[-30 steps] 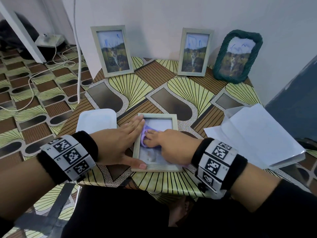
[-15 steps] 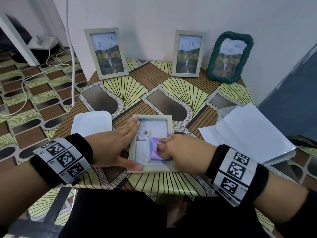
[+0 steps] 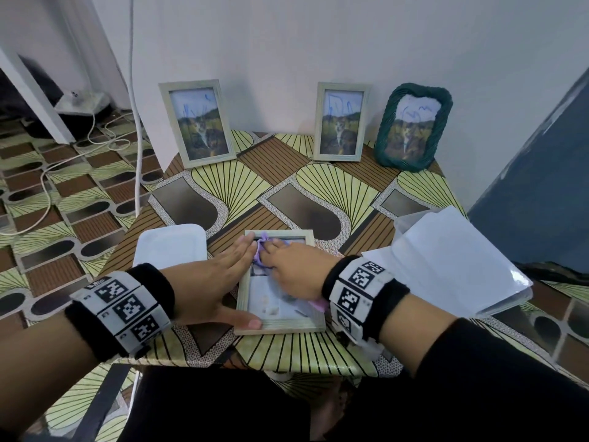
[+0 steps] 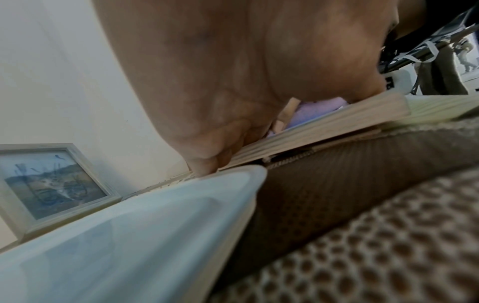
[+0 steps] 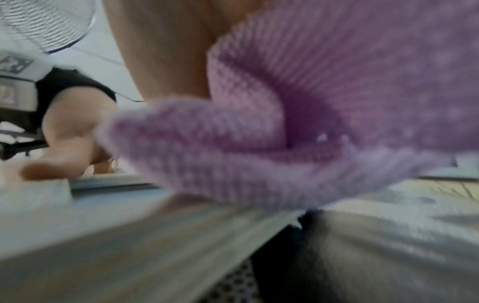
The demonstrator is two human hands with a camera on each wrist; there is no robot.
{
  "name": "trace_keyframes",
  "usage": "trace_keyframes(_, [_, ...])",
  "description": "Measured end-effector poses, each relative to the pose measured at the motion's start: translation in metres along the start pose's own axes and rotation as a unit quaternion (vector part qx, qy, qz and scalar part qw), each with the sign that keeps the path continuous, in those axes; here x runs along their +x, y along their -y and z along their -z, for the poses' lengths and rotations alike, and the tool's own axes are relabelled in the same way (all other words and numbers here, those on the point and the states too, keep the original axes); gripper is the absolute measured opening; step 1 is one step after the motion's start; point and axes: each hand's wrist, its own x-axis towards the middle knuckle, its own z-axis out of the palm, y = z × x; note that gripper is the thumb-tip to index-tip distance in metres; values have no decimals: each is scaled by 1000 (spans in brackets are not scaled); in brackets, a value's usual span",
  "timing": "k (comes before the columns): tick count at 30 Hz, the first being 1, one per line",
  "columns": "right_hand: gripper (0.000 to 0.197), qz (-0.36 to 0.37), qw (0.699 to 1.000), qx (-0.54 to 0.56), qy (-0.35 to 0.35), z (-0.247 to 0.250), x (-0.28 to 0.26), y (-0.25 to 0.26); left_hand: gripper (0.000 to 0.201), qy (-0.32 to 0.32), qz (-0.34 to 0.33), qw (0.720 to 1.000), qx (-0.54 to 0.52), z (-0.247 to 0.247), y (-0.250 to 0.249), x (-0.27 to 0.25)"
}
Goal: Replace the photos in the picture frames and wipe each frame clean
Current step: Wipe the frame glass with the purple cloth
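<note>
At nine o'clock on the patterned table (image 3: 287,173) lies a white lid-like tray (image 3: 170,245), its near edge hidden by the left wrist. Just right of it, the left hand (image 3: 210,282) lies flat, fingers straight, along the left edge of the flat wooden frame (image 3: 280,327), thumb on its near rail. The frame's photo is pale and too blurred to read. The right hand (image 3: 294,271) covers the glass and presses a purple cloth (image 3: 259,250) toward the frame's eleven o'clock corner; whether its fingers curl round the cloth cannot be told. At twelve o'clock three upright frames lean at the wall: two wooden (image 3: 197,122) (image 3: 341,122), one green woven (image 3: 412,126). At three o'clock a clear sleeve of papers (image 3: 452,260) overhangs the table edge.
</note>
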Motion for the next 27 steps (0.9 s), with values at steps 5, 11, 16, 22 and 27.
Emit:
trace_keyframes(5, [31, -65, 949, 273, -144, 7, -19, -5, 130, -9, 9, 1000, -9, 0, -1, 1])
trace_keyframes(11, [20, -155, 780, 525, -302, 2, -56, -17, 134, -18, 22, 998, -47, 5, -3, 0])
trace_keyframes(16, [27, -185, 673, 670, -255, -29, -87, -19, 116, -82, 18, 994, -74, 14, -18, -5])
trace_keyframes(22, [37, -167, 512, 811, -227, -47, -97, -10, 88, -130, 1, 985, -112, 7, -72, 0])
trace_keyframes(27, [41, -143, 351, 909, -176, -42, -105, -7, 81, -96, 57, 987, -119, 10, -99, 22])
